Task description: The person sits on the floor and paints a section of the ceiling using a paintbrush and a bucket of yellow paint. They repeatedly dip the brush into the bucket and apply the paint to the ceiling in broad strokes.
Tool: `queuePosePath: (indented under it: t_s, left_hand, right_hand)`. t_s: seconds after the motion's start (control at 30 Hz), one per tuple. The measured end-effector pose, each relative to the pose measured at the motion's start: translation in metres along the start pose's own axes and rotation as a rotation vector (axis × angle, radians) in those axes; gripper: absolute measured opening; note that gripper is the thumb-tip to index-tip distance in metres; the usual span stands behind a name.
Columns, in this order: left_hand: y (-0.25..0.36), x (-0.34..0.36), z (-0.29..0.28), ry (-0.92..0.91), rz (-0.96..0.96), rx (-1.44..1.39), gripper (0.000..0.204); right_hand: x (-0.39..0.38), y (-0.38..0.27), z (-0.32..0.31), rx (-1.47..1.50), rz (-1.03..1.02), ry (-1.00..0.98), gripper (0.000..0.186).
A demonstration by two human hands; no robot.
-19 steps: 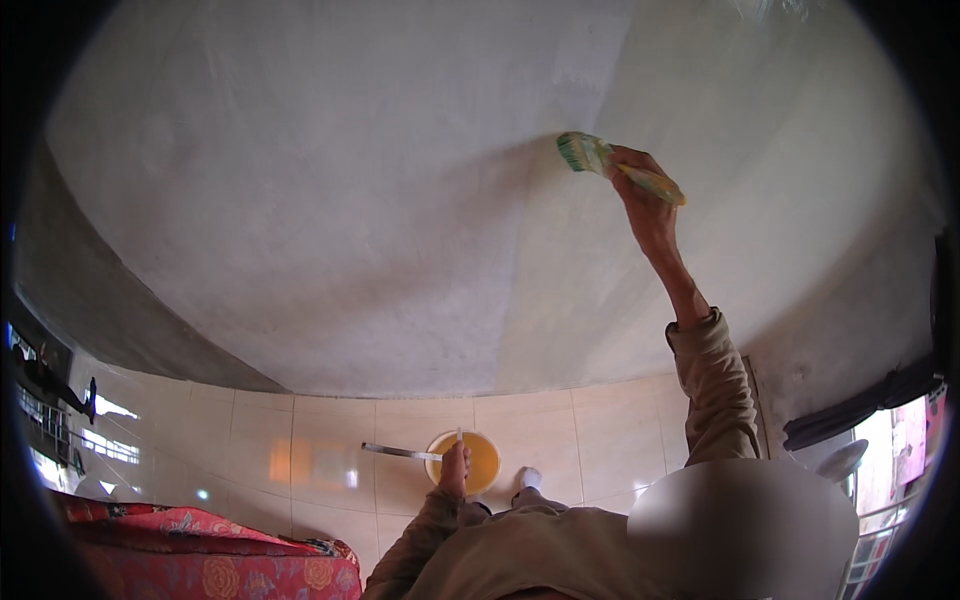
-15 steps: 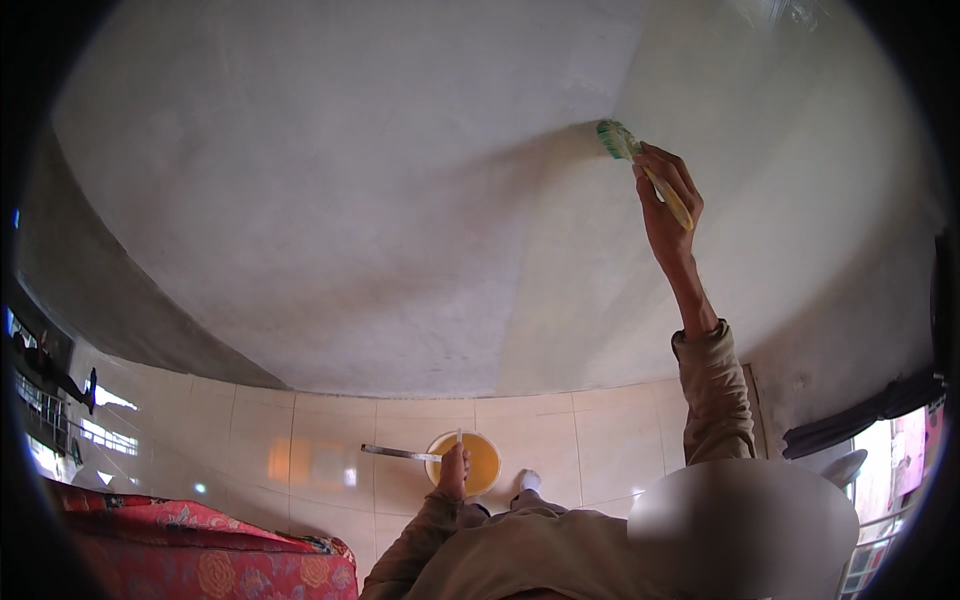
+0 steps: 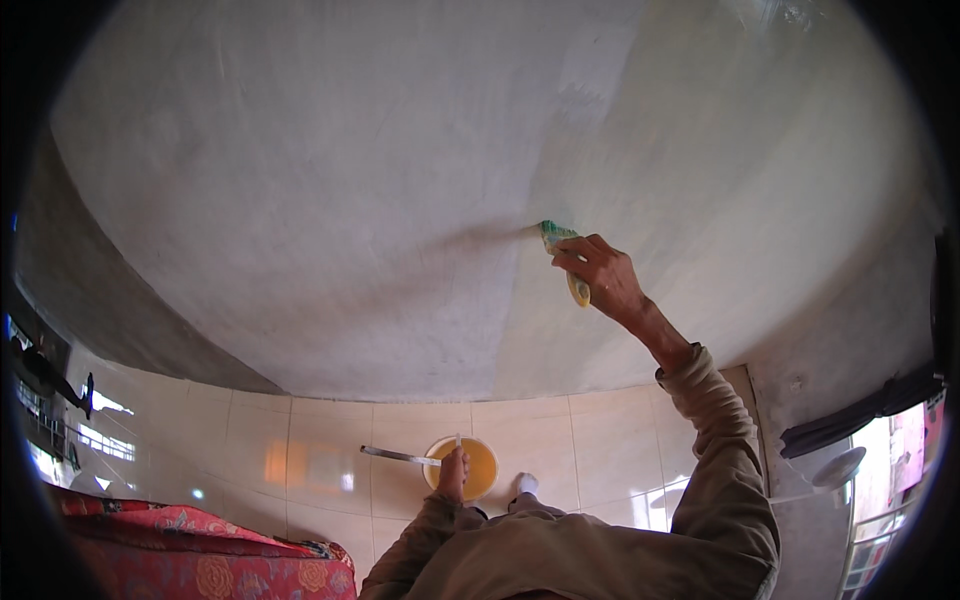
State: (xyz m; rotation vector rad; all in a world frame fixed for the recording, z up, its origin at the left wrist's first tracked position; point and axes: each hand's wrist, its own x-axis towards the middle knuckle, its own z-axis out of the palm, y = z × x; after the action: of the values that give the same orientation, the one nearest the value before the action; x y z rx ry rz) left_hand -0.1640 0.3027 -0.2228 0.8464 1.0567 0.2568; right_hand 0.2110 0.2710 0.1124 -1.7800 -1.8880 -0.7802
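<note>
My right hand (image 3: 605,275) grips a paintbrush (image 3: 578,290) with a yellowish handle. The brush's green-tipped bristles touch the large pale wall (image 3: 380,200) where a lighter strip meets a greyer one. Low in front of my body, my left hand (image 3: 453,472) is closed at a round white-rimmed bucket (image 3: 488,470) of yellow-orange liquid. From that fist a long flat grey bar (image 3: 400,456) sticks out to the left, and a short pale piece (image 3: 458,440) points up. Whether the fist also holds the bucket is hidden.
Pale glossy tiles (image 3: 330,455) cover the floor below the wall. A red flowered piece of furniture (image 3: 220,560) stands at the lower left. At the right are a dark curtain (image 3: 860,412), a bright window and a round pale object (image 3: 840,468) on a thin stem.
My right hand has brought the paintbrush down and to the left along the wall, and its elbow is more bent. My left hand stays at the bucket.
</note>
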Motion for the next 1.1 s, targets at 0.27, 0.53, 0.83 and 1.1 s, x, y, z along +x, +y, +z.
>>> queuePosePath:
  t_s: [0.27, 0.53, 0.83, 1.1]
  left_hand:
    - [0.000, -0.001, -0.006, -0.053, 0.009, -0.054, 0.034]
    - [0.006, -0.010, -0.002, -0.077, 0.057, -0.030, 0.035]
    - [0.008, -0.007, -0.006, -0.055, -0.031, -0.014, 0.036]
    - [0.012, -0.011, -0.001, -0.097, 0.017, 0.005, 0.036]
  right_hand:
    - [0.113, 0.031, -0.107, -0.119, -0.062, 0.327, 0.026]
    - [0.096, 0.022, -0.077, -0.303, -0.182, 0.373, 0.034]
    - [-0.033, -0.026, 0.053, -0.092, -0.075, 0.021, 0.026]
    - [0.033, 0.020, -0.043, 0.014, 0.034, 0.104, 0.027]
